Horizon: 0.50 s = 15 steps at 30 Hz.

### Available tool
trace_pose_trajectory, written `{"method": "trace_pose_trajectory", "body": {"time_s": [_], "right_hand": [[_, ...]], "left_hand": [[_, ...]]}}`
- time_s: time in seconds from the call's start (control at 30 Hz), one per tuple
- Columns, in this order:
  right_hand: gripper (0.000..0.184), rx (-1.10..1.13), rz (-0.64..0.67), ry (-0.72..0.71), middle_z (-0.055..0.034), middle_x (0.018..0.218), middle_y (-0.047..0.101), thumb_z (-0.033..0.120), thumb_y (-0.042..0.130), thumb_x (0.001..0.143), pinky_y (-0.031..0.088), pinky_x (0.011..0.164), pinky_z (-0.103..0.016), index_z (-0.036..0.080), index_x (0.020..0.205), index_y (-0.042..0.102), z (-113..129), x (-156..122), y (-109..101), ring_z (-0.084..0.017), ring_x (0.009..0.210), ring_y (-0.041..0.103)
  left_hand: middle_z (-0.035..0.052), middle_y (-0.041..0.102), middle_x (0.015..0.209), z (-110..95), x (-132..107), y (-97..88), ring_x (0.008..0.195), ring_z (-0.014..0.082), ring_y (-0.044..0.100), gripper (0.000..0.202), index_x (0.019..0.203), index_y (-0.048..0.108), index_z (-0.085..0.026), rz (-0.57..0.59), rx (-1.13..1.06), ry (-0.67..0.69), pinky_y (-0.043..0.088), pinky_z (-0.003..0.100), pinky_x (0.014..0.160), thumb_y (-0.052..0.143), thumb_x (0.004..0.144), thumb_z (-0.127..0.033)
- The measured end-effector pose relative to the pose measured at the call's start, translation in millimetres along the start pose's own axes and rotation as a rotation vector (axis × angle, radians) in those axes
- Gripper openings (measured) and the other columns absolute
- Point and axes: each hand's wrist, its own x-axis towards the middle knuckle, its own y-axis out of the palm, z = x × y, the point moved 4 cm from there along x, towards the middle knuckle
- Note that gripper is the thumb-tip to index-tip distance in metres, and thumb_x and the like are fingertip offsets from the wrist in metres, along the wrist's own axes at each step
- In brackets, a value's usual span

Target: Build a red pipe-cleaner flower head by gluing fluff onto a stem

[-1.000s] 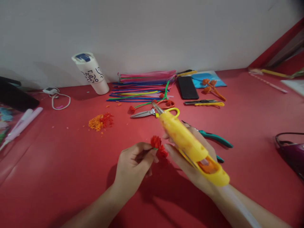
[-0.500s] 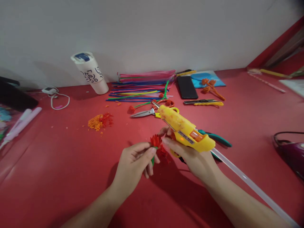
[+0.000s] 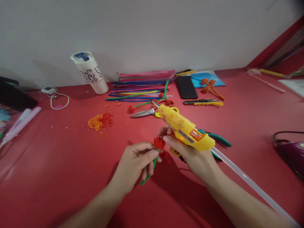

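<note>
Nearside of scissors [image 3: 150,111], my left hand [image 3: 135,161] pinches flower [image 3: 159,143], right hand [image 3: 193,160] grips glue gun [image 3: 182,125]: presumably gluing; next needs careful aim.

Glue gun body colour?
Yellow: the glue gun in the right hand, best seen in the head view.

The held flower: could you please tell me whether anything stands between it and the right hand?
Nothing visible: the flower, in the left hand, is beside the thumb of the right hand, though contact is unclear. The right hand's glue gun points away from it.
</note>
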Motion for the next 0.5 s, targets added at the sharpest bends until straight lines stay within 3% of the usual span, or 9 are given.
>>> {"method": "trace_pose_trajectory", "body": {"time_s": [0.13,0.37,0.5], "right_hand": [[0.015,0.03,0.021,0.168,-0.0027,0.084,0.064,0.038,0.058,0.083,0.052,0.059,-0.03,0.023,0.081,0.057,-3.2,2.3,-7.4,-0.018,0.073,0.063],[0.02,-0.124,0.191,-0.008,-0.0031,0.073,0.062,0.039,0.056,0.083,0.05,0.062,-0.032,0.024,0.069,0.054,17.8,0.0,-8.5,-0.02,0.07,0.062],[0.026,-0.145,0.245,0.013,-0.0025,0.068,0.06,0.042,0.053,0.085,0.047,0.054,-0.031,0.024,0.066,0.051,18.2,-7.5,-4.0,-0.018,0.061,0.059]], "left_hand": [[-0.0002,0.066,0.057,-2.9,5.4,-8.0,0.028,0.0011,0.038,0.016,0.068,0.063,-0.014,-0.045,-0.228,-0.018,0.024,0.011,0.026,0.07,0.07,-0.029],[-0.0053,0.056,0.041,-17.3,7.1,-26.4,0.026,0.0025,0.04,0.018,0.062,0.056,-0.016,-0.147,-0.396,0.06,0.029,0.01,0.026,0.071,0.067,-0.025],[-0.0051,0.058,0.043,-19.3,5.9,-30.3,0.025,0.0018,0.04,0.018,0.06,0.054,-0.016,-0.184,-0.444,0.106,0.026,0.009,0.025,0.069,0.066,-0.023]]}}
